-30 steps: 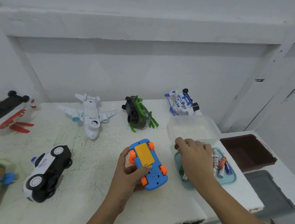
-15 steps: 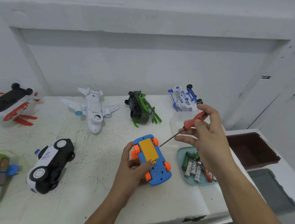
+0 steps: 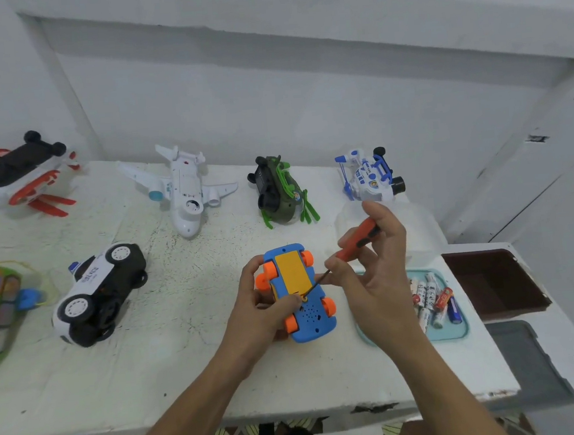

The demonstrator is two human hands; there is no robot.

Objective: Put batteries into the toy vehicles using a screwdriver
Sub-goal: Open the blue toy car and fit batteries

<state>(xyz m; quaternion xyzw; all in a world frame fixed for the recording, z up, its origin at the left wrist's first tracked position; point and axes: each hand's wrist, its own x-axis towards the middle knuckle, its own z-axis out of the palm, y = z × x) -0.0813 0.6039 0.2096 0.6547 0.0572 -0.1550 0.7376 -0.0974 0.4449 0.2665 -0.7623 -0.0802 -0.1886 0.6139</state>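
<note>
Because the blue toy car (image 3: pixel 298 292) lies wheels-up near the front of the white table (image 3: pixel 153 372), its yellow battery cover (image 3: pixel 290 272) faces upward and is open to the tool. By its look, the car is a light, rigid plastic shell. It is likely to slide on the table under tool pressure, so it is best held by its flanks between the orange wheels, clear of the cover.

The left hand (image 3: pixel 252 323) grasps the car from its left side, with the fingers curled round the far flank and the thumb laid across the underside at the cover's near edge. The right hand (image 3: pixel 380 285) pinches the orange handle of the screwdriver (image 3: pixel 357 237) between thumb and fingers. The thin shaft slants down to the left, and its tip meets the screw (image 3: pixel 304 298) at the cover's near end. Whether the tip is seated in the head is too small to tell. The screw looks small and easy to strip or lose.

Batteries (image 3: pixel 433 300) lie in the teal tray (image 3: pixel 458 334), just right of the right hand.
</note>
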